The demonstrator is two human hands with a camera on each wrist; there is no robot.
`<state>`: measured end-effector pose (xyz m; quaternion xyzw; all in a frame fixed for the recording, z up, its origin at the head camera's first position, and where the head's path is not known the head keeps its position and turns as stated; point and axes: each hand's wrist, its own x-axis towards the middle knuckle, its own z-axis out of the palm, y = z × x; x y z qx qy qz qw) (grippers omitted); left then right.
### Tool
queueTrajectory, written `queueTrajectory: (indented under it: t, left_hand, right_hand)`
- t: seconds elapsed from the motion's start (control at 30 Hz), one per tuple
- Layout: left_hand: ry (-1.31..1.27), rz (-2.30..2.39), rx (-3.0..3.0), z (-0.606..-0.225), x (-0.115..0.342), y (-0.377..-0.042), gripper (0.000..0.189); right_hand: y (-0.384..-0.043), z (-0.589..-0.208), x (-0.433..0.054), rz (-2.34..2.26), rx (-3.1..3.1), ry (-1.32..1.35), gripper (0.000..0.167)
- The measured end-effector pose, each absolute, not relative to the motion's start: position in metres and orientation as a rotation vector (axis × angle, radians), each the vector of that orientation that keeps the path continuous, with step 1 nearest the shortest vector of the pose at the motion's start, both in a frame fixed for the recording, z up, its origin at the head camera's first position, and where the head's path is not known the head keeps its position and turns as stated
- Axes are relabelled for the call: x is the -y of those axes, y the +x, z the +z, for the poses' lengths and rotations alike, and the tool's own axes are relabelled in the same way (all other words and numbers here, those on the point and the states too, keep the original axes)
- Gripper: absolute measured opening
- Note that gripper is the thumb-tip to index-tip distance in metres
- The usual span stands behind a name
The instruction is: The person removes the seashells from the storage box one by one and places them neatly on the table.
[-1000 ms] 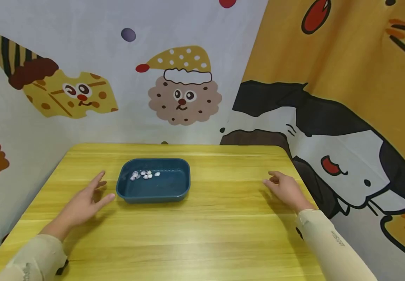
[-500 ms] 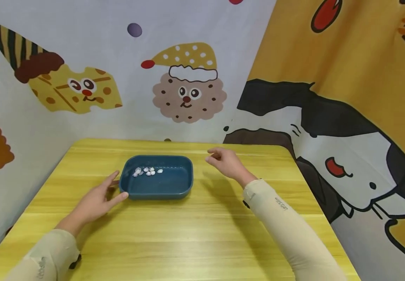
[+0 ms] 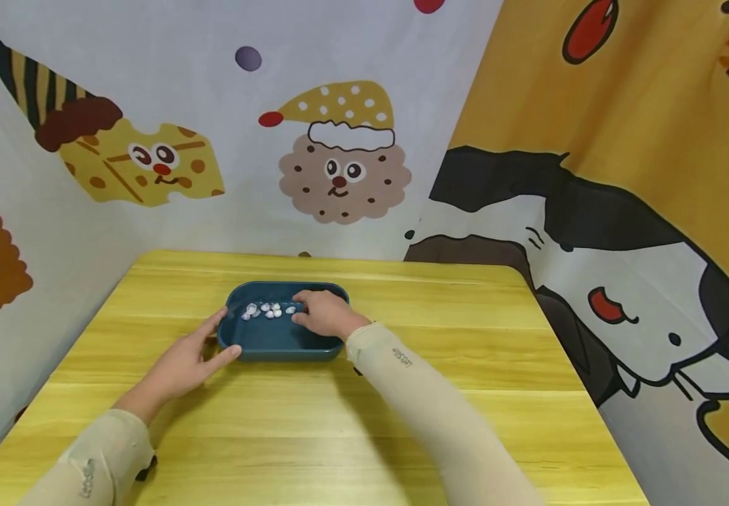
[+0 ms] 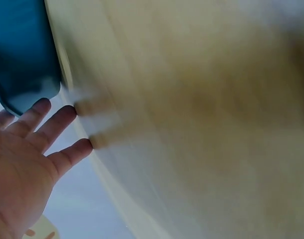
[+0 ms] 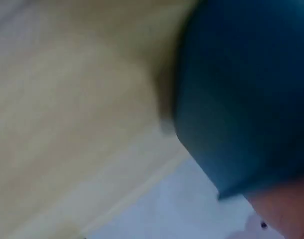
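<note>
A dark blue rectangular tray (image 3: pixel 294 353) stands on the table, with several small whitish, shell-like pieces (image 3: pixel 269 310) inside, mostly toward its left half. My left hand (image 3: pixel 181 364) is at the tray's left end, thumb at the near corner and straight fingers along the side; the left wrist view shows fingertips against or very near the tray wall (image 4: pixel 22 50). Over the tray's right half is my right hand (image 3: pixel 326 314), its thumb and index finger apart beside the rightmost piece (image 3: pixel 290 310). In the right wrist view the tray wall (image 5: pixel 241 99) hides most of that hand.
The yellow wood-grain table (image 3: pixel 364 436) extends around the tray on all sides. A cartoon-printed cloth (image 3: pixel 187 225) hangs behind the table's far edge and along its sides.
My right hand has swept left from the table's right side into the tray. My left hand has moved right to the tray's left end. The camera view has shifted slightly.
</note>
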<state>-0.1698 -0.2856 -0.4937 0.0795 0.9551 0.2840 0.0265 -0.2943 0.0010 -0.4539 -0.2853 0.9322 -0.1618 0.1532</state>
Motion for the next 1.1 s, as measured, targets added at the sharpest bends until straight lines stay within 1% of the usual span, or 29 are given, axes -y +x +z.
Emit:
queueTrajectory:
  t: [0.2, 0.43, 0.77, 1.1]
  left_hand:
    - [0.239, 0.892, -2.94, -0.49, 0.284, -0.17, 0.094]
    - [0.224, 0.888, -2.947, -0.489, 0.283, -0.171, 0.092]
    - [0.192, 0.903, -2.932, -0.491, 0.283, -0.172, 0.094]
    - [0.18, 0.922, -2.918, -0.491, 0.283, -0.171, 0.095]
  right_hand:
    - [-0.293, -0.469, 0.017, -0.191, -2.774, -0.806, 0.051]
    - [-0.292, -0.478, 0.022, -0.015, -2.894, -0.86, 0.044]
    - [-0.3, -0.485, 0.022, -0.197, -2.95, -0.82, 0.021]
    - [-0.305, -0.485, 0.022, -0.2, -2.917, -0.754, 0.024]
